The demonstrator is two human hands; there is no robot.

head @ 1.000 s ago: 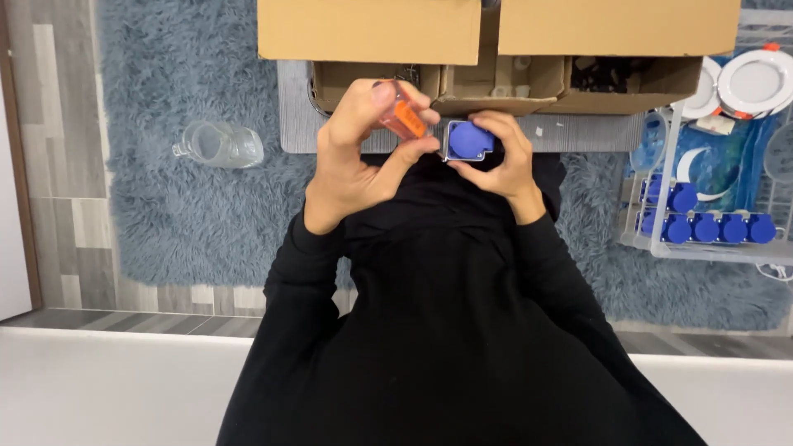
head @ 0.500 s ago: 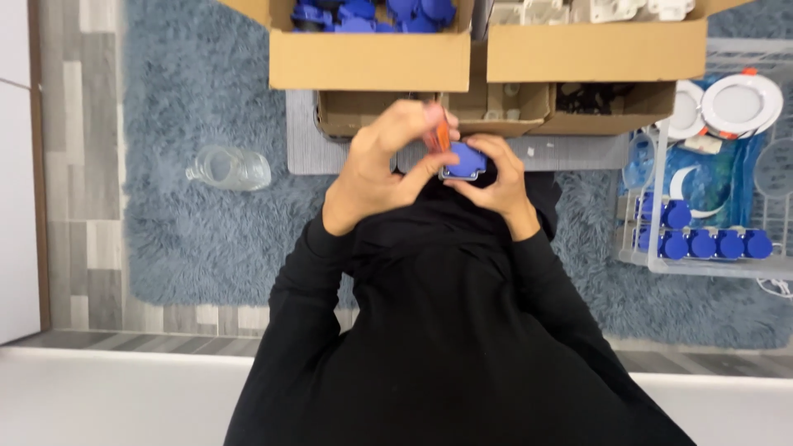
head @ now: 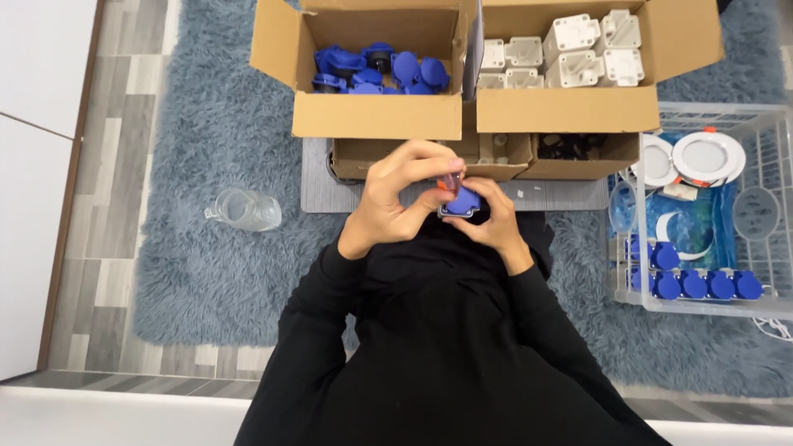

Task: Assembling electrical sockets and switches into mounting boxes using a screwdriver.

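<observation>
- Two hands: left hand (head: 395, 201), right hand (head: 493, 221)
- One blue socket part (head: 461, 202) held
- Two large open cardboard boxes (head: 376, 116) (head: 578, 107)
- One clear jar (head: 245, 210)
- Two round white lamps (head: 708, 157)
- One wire basket (head: 768, 120)

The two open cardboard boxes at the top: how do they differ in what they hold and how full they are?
The left box holds blue parts heaped at its far side, with bare cardboard showing in front. The right box holds white squarish housings that cover most of its visible inside. The blue parts look rounded and jumbled; the white ones lie side by side. Both boxes are brown, open-topped and stand next to each other on the grey rug.
</observation>
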